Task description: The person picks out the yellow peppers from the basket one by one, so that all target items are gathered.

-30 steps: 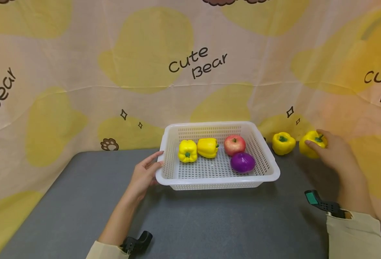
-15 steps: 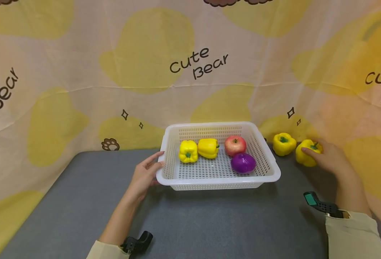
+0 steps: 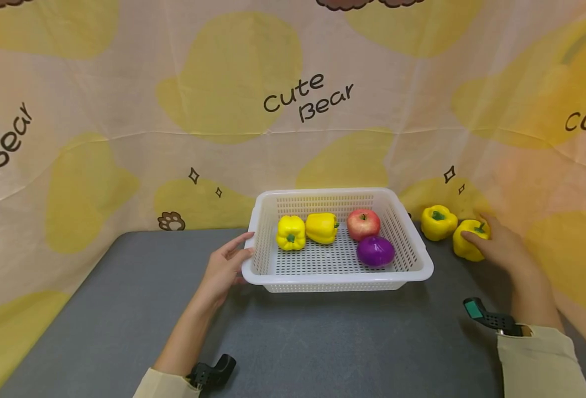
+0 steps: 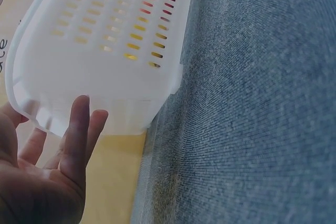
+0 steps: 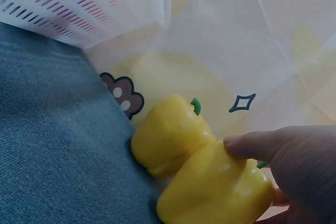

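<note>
A white perforated plastic basket (image 3: 333, 279) stands on the grey table, holding two yellow bell peppers, a red apple (image 3: 364, 224) and a shiny purple onion-like vegetable (image 3: 375, 251). My left hand (image 3: 221, 271) holds the basket's left end by the rim; in the left wrist view some fingers (image 4: 79, 135) stretch beneath the rim. Right of the basket, my right hand (image 3: 509, 251) grips a yellow bell pepper (image 3: 467, 243), thumb on its near side, the other fingers mostly hidden behind it. A second yellow pepper (image 5: 168, 135) sits right against it.
Behind the table hangs a printed cloth (image 3: 213, 83) with "cute Bear" lettering, right at the back edge. The grey tabletop (image 3: 323, 342) stretches in front of the basket. Inside the basket, the two yellow peppers (image 3: 291, 232) lie side by side at the left.
My right hand has drawn the outer yellow pepper slightly left and nearer to me, up against the other loose pepper. My left hand and the basket have stayed in place.
</note>
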Motion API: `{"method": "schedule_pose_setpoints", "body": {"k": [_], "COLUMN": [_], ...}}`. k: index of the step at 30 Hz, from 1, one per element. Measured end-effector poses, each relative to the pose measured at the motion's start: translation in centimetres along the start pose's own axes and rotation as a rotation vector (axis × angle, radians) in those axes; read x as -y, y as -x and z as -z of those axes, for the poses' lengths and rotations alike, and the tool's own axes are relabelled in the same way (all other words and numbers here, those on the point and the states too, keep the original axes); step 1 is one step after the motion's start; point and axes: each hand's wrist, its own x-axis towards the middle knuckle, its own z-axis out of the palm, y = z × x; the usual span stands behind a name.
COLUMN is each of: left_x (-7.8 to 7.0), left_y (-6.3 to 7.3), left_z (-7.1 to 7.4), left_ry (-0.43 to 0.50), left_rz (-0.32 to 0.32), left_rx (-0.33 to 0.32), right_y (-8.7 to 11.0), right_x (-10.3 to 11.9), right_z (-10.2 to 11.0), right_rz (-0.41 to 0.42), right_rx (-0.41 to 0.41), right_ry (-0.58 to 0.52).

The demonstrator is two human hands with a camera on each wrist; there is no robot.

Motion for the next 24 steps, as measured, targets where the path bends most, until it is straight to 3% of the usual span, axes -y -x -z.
{"method": "schedule_pose_setpoints", "body": {"k": [6,18,24], "left_x": [-0.09,-0.22,-0.14], "left_y": [0.07,0.14,0.11], "left_z": [-0.01,0.02,0.01], "left_ry": [-0.01,-0.015,-0.009], "left_rz": [0.002,0.01,0.011], "left_rx": [-0.006,-0.004,-0.005], "right_y": [0.13,0.11,0.38], "right_x": [0.23,0.33,0.53], "right_z": [-0.41,-0.25,-0.59], "right_rz": [0.001,-0.026,-0.048], "right_rx": [-0.083,-0.073,-0.119], "right_ry": [0.0,-0.027,-0.044]}}
